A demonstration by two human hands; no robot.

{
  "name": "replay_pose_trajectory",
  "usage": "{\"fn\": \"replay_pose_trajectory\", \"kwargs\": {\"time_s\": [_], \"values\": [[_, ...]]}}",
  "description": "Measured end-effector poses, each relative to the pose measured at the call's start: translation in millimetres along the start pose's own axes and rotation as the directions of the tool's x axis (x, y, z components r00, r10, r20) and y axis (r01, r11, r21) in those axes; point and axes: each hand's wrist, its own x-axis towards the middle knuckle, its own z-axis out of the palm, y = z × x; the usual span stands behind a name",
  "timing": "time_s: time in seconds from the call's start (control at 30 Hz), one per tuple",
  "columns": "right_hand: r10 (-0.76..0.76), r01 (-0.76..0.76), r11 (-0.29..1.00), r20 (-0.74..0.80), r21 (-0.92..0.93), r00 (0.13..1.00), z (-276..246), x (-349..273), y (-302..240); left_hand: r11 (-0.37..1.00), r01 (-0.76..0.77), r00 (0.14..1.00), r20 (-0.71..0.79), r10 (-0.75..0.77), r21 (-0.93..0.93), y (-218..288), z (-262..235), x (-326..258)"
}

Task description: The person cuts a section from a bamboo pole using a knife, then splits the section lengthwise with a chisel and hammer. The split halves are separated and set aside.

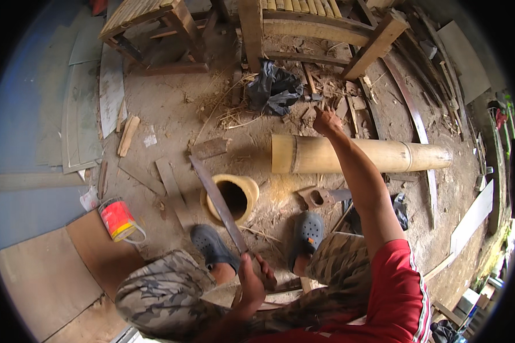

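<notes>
A seated person's left hand (252, 280) grips the handle of a long blade (217, 203) laid across the rim of an upright, uncut bamboo section (230, 199) standing on the dirt floor, while the right hand (325, 121) reaches, loosely closed and apparently empty, past the long bamboo pole (360, 155) lying beyond.

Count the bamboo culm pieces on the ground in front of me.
2: a short upright bamboo section between the shoes, and a long bamboo culm lying behind it. Others may hide among the debris.

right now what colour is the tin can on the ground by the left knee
Red with a yellow band, the tin can, head view.
</notes>
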Motion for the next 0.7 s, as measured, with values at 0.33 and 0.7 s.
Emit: {"fn": "replay_pose_trajectory", "kwargs": {"time_s": [0.33,0.7], "values": [[-0.224,0.166,0.946,-0.195,-0.277,0.955,17,94,13,0.992,0.105,0.993,-0.056,-0.101,0.073,1,4,-14],[-0.382,0.356,0.845,0.015,-0.4,0.924,-36,11,-14,0.992,-0.037,0.998,-0.053,0.043,0.123,7,13,-6]]}}
